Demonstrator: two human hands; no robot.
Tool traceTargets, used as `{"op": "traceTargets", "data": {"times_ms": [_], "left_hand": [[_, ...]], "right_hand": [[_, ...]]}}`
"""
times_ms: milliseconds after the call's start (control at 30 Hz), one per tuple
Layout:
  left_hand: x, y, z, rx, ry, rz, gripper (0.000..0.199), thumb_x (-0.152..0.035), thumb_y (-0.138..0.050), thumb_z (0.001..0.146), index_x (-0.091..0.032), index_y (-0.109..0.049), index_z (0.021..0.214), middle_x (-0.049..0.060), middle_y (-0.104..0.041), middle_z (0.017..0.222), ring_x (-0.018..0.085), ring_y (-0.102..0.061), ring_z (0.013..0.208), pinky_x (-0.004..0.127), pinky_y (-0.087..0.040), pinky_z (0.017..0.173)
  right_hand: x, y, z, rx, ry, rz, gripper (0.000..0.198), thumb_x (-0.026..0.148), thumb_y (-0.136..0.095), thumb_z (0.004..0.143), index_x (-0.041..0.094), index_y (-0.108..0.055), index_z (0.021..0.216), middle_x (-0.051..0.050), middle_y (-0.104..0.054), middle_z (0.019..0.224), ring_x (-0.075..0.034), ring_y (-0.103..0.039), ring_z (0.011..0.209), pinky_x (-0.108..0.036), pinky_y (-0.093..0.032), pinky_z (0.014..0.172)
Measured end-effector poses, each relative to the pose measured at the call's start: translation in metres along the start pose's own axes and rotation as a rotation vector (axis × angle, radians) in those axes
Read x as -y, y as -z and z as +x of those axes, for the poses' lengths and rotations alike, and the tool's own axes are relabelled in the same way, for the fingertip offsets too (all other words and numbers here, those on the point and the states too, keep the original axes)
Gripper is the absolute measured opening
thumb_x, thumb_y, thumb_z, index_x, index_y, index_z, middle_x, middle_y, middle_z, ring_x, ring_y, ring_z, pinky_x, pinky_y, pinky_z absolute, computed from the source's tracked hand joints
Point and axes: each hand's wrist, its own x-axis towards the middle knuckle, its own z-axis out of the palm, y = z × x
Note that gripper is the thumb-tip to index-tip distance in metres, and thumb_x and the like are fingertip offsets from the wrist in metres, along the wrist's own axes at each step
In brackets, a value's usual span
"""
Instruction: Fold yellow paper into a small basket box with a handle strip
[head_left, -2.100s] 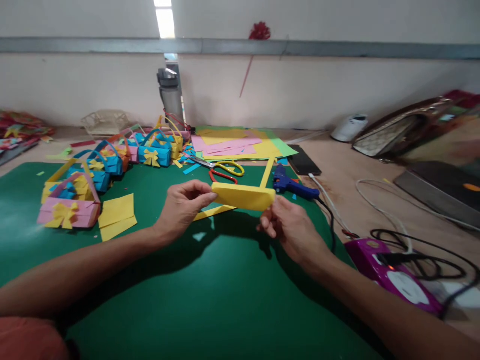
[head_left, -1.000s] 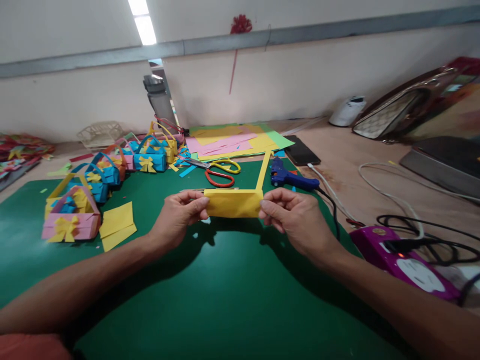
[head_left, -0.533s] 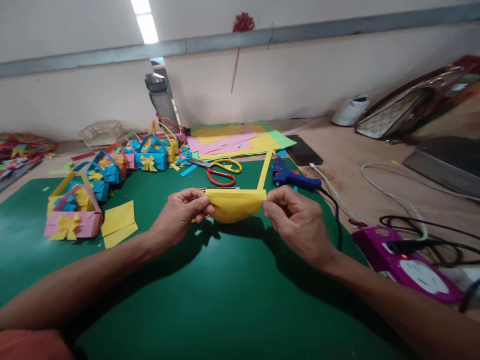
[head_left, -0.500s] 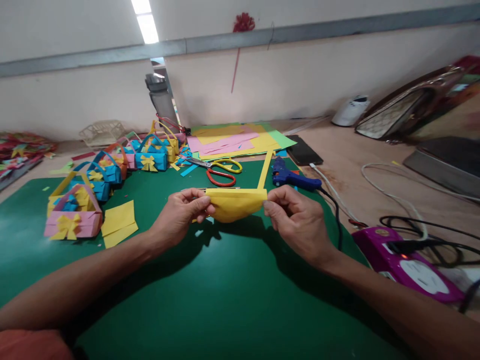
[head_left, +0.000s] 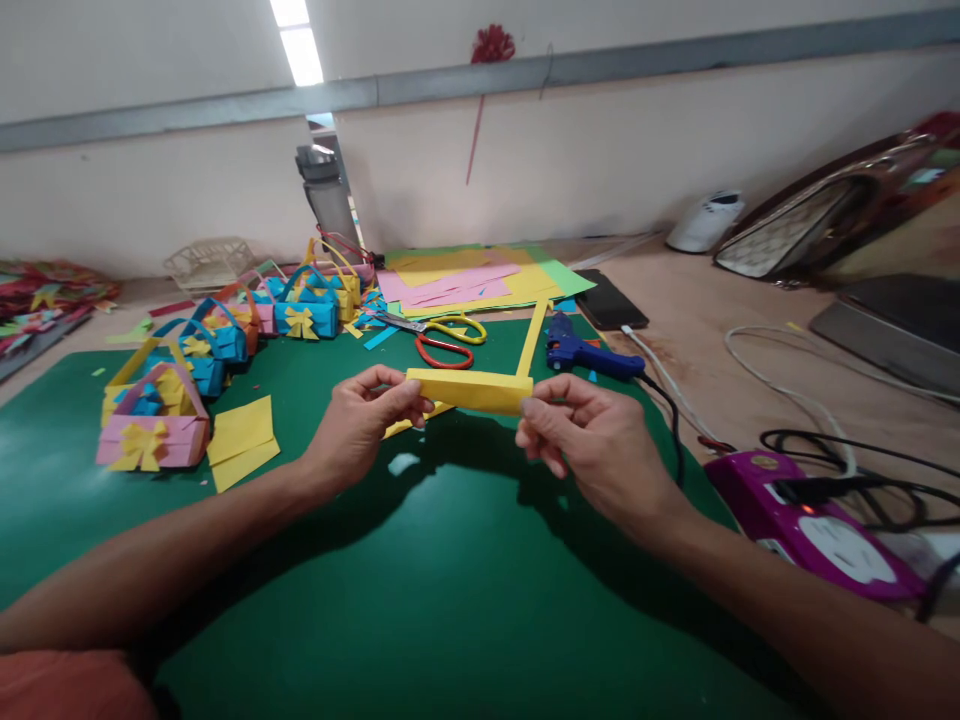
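A folded yellow sheet of paper [head_left: 471,391] is stretched between my two hands, above the green mat [head_left: 450,580]. My left hand [head_left: 367,415] pinches its left end between thumb and fingers. At the right end, my right hand [head_left: 581,430] pinches it the same way. A yellow paper strip [head_left: 533,338] lies on the mat just behind the sheet's right end. Under the sheet, another yellow strip [head_left: 411,425] shows in part. Scissors [head_left: 444,350] with one red and one yellow handle lie behind it, and a blue glue gun [head_left: 589,352] rests beyond my right hand.
Several small paper baskets with bows [head_left: 154,440] stand at the left, near yellow paper squares [head_left: 241,440]. Coloured sheets [head_left: 457,285], a phone [head_left: 611,300] and a grey bottle [head_left: 328,195] are at the back. A purple power strip [head_left: 814,530] with cables sits at the right.
The yellow sheet bulged downward before; now it is a narrower, flatter band. My right hand's fingers have shifted slightly left and down along its end.
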Motion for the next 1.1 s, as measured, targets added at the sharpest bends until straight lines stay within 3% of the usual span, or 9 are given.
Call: {"op": "traceTargets", "data": {"times_ms": [167, 300, 433, 600, 733, 833, 900, 1000, 1100], "left_hand": [[0.003, -0.001, -0.001, -0.019, -0.108, 0.118, 0.02, -0.031, -0.071, 0.069, -0.015, -0.058, 0.069, 0.002, -0.069, 0.066, 0.014, -0.065, 0.065, 0.029, -0.049, 0.073], [0.006, -0.002, -0.001, -0.024, -0.028, 0.003, 0.023, -0.033, -0.07, 0.069, -0.015, -0.057, 0.067, 0.001, -0.068, 0.065, 0.012, -0.064, 0.063, 0.029, -0.049, 0.073], [0.009, -0.004, 0.0, -0.039, 0.054, -0.068, 0.021, -0.031, -0.07, 0.069, -0.015, -0.057, 0.066, 0.0, -0.066, 0.063, 0.009, -0.06, 0.059, 0.023, -0.048, 0.066], [0.013, 0.0, 0.003, -0.048, -0.001, 0.033, 0.019, -0.031, -0.07, 0.069, -0.015, -0.06, 0.066, 0.0, -0.065, 0.063, 0.01, -0.06, 0.061, 0.025, -0.049, 0.068], [0.012, 0.004, 0.003, -0.039, -0.22, 0.312, 0.018, -0.031, -0.069, 0.069, -0.016, -0.061, 0.064, 0.001, -0.065, 0.064, 0.012, -0.06, 0.064, 0.026, -0.049, 0.067], [0.009, 0.006, 0.001, 0.04, -0.526, 0.502, 0.015, -0.026, -0.068, 0.069, -0.017, -0.061, 0.06, 0.004, -0.067, 0.067, 0.013, -0.06, 0.067, 0.026, -0.048, 0.067], [0.007, 0.007, -0.001, 0.192, -0.679, 0.639, 0.014, -0.024, -0.067, 0.07, -0.018, -0.063, 0.059, 0.006, -0.068, 0.073, 0.014, -0.061, 0.069, 0.026, -0.048, 0.068], [0.008, 0.011, 0.0, 0.397, -0.772, 0.818, 0.011, -0.024, -0.066, 0.072, -0.021, -0.067, 0.062, 0.008, -0.07, 0.08, 0.015, -0.062, 0.072, 0.027, -0.049, 0.068], [0.012, 0.018, 0.003, 0.417, -0.787, 0.89, 0.005, -0.023, -0.066, 0.072, -0.024, -0.069, 0.068, 0.008, -0.071, 0.087, 0.016, -0.063, 0.078, 0.029, -0.05, 0.072]], "right_hand": [[-0.005, 0.001, 0.005, 0.031, -0.19, 0.242, 0.029, 0.04, -0.07, 0.068, 0.018, -0.051, 0.069, 0.001, -0.064, 0.059, -0.004, -0.045, 0.034, -0.02, -0.039, 0.04], [-0.008, 0.0, 0.007, 0.013, -0.192, 0.253, 0.027, 0.035, -0.073, 0.064, 0.017, -0.053, 0.065, 0.002, -0.063, 0.062, -0.004, -0.048, 0.039, -0.019, -0.039, 0.04], [-0.007, 0.0, 0.006, -0.025, -0.084, 0.103, 0.024, 0.033, -0.068, 0.069, 0.016, -0.053, 0.061, 0.003, -0.058, 0.058, -0.005, -0.049, 0.041, -0.019, -0.037, 0.04], [-0.006, 0.003, 0.007, -0.192, 0.227, -0.231, 0.02, 0.03, -0.063, 0.074, 0.019, -0.052, 0.061, 0.003, -0.053, 0.055, -0.008, -0.05, 0.049, -0.023, -0.041, 0.049], [-0.009, 0.003, 0.01, -0.222, 0.288, -0.254, 0.022, 0.035, -0.066, 0.071, 0.02, -0.056, 0.084, -0.004, -0.062, 0.091, -0.018, -0.06, 0.085, -0.032, -0.049, 0.071], [-0.015, 0.002, 0.013, -0.086, 0.055, -0.016, 0.038, 0.043, -0.062, 0.073, 0.02, -0.052, 0.101, -0.008, -0.062, 0.1, -0.02, -0.06, 0.092, -0.032, -0.051, 0.069], [-0.02, 0.002, 0.016, -0.01, -0.114, 0.13, 0.044, 0.042, -0.062, 0.073, 0.02, -0.049, 0.108, -0.008, -0.063, 0.098, -0.019, -0.062, 0.087, -0.029, -0.052, 0.063], [-0.023, 0.002, 0.019, -0.025, -0.163, 0.206, 0.051, 0.03, -0.067, 0.066, 0.019, -0.049, 0.112, -0.008, -0.062, 0.104, -0.017, -0.062, 0.089, -0.028, -0.053, 0.067], [-0.021, 0.002, 0.017, -0.049, -0.059, 0.173, 0.06, 0.021, -0.07, 0.06, 0.02, -0.05, 0.117, -0.006, -0.06, 0.109, -0.017, -0.061, 0.094, -0.03, -0.053, 0.078]]}}
